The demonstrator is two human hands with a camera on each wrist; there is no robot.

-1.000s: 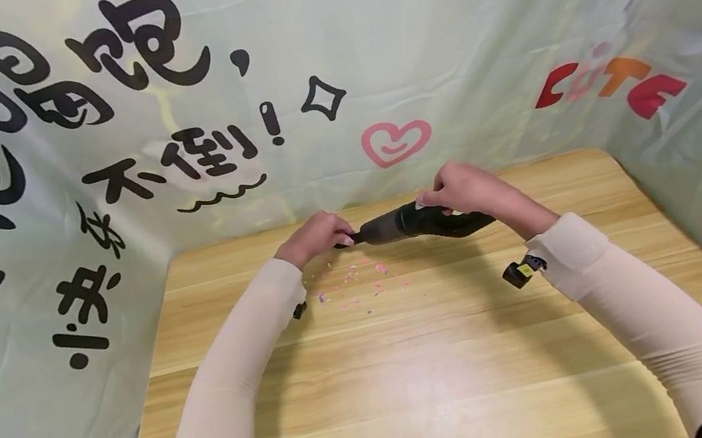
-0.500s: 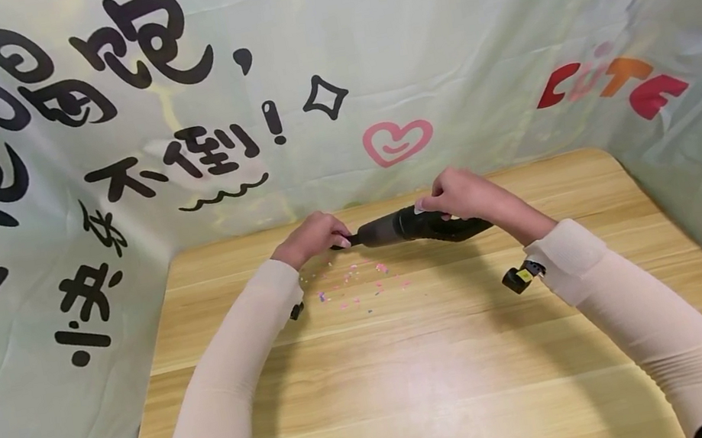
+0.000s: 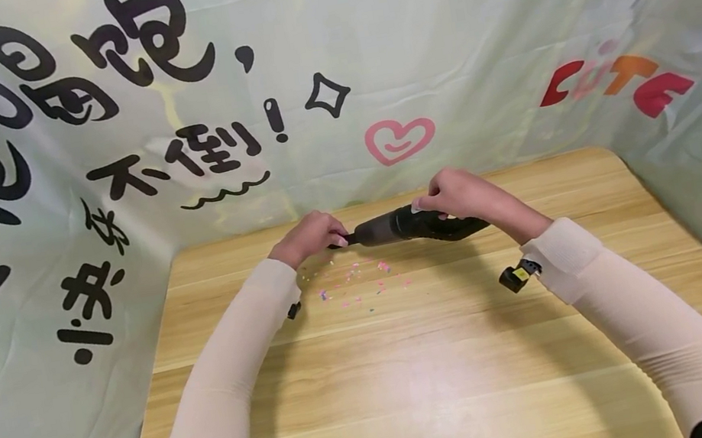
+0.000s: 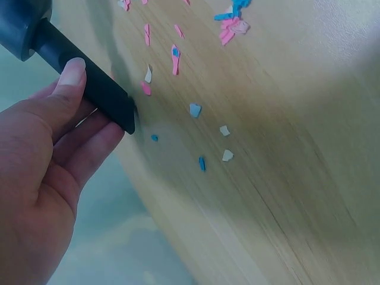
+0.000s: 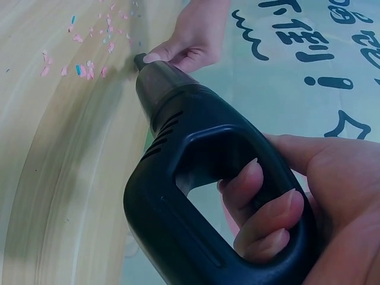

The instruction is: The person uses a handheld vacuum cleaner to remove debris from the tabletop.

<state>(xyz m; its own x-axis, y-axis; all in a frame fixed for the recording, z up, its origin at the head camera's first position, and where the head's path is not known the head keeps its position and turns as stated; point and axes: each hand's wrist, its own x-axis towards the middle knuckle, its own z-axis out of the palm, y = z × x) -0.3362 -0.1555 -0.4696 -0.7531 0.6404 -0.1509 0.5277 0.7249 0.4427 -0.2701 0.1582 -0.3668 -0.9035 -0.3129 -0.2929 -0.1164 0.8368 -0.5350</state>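
A black handheld vacuum cleaner lies level above the far part of the table, its nozzle toward the left. My right hand grips its handle; in the right wrist view the fingers curl through the handle loop. With thumb and fingers, my left hand pinches the narrow black nozzle, whose slanted tip points down at the wood. Scraps of pink, blue and white paper are scattered on the table in front of the nozzle. A few blue and white bits lie close to the tip.
The wooden table ends at a pale cloth backdrop printed with black characters and a pink heart. Cloth also hangs at both sides. A small black wrist camera hangs beneath the right sleeve.
Both hands and the vacuum cleaner have shifted very slightly left in the head view. The grips look the same, and the paper scraps look about the same.
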